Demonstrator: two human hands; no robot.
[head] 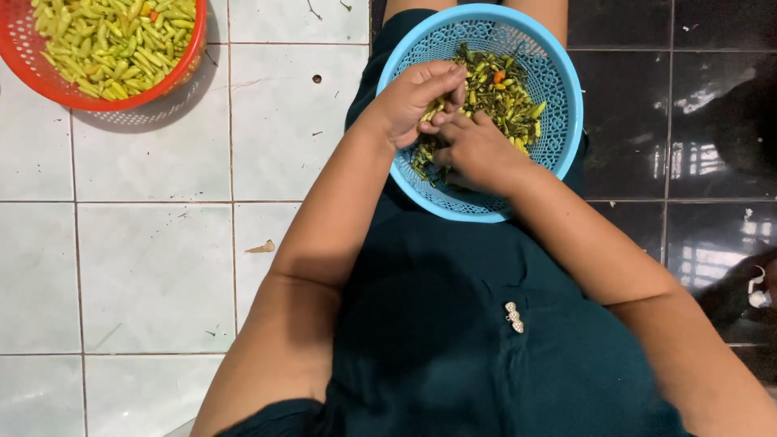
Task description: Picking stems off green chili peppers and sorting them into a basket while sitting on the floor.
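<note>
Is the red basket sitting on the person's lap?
No, the red basket full of yellow-green chillies sits on the white tiled floor; the blue basket is on the lap.

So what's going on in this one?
A person sits on a tiled floor with a blue basket on their lap. Both hands work inside it: the left hand and right hand meet over a pile of green chillies and stems, fingers pinching small pieces. A red basket at the upper left holds a heap of pale green chillies. A few scraps lie on the tiles.
</note>
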